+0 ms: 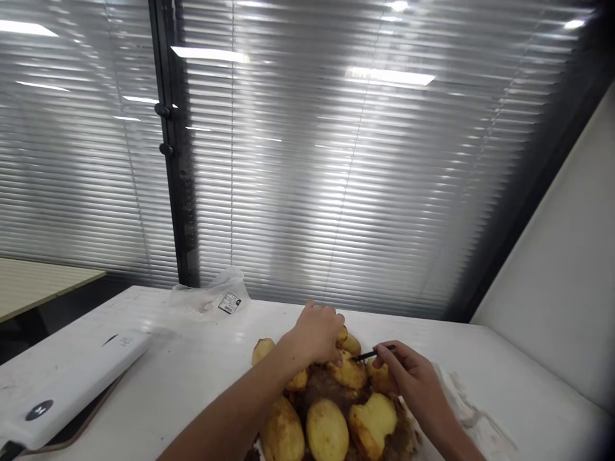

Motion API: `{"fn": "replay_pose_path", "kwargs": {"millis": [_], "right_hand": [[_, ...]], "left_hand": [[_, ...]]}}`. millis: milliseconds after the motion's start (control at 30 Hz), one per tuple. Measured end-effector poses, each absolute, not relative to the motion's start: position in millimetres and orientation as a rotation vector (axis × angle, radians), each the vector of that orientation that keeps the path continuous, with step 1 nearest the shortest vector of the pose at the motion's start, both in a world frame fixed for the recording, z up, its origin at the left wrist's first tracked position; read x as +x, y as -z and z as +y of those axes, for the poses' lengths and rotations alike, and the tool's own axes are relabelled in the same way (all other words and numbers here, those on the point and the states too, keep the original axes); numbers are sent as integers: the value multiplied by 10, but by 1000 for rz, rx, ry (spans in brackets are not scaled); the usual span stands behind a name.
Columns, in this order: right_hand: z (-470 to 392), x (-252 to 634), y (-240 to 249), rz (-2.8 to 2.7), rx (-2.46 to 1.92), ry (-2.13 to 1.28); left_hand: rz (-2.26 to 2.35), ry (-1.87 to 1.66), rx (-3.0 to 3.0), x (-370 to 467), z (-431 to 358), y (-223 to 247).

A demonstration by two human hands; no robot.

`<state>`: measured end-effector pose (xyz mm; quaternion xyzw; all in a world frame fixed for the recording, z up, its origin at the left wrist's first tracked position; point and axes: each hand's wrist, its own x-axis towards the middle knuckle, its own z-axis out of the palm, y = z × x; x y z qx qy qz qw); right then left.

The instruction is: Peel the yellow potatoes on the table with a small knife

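A heap of peeled yellow potatoes (328, 428) lies on brown peelings on the white table (202, 358), at the bottom centre. My left hand (317, 333) reaches over the heap and grips a potato (350, 371) at its far side. My right hand (414, 378) holds a thin black tool (373, 353) by its handle, the tip pointing left at that potato. The tool's end is too small to make out.
A crumpled clear plastic bag (214, 296) with a label lies at the table's far edge. A long white device (72, 384) sits at the left on a flat board. Window blinds fill the background; a white wall stands at right.
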<state>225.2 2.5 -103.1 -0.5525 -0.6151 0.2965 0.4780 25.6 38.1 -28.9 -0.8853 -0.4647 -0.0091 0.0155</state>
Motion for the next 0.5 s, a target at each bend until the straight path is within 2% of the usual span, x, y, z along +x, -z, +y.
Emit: {"fn": "replay_pose_path", "kwargs": {"millis": [200,400,500], "right_hand": [[36,2248,1024,-1426,-1293,-962],[88,2283,1056,-1408,-1405,-772],[65,2281,1037,-1447,-1361,-865]], "left_hand": [[-1437,4,-2744,265,342,263],[-1427,-23,-2725,267,336,272],[-1421,-29,-2716,271,348,293]]}}
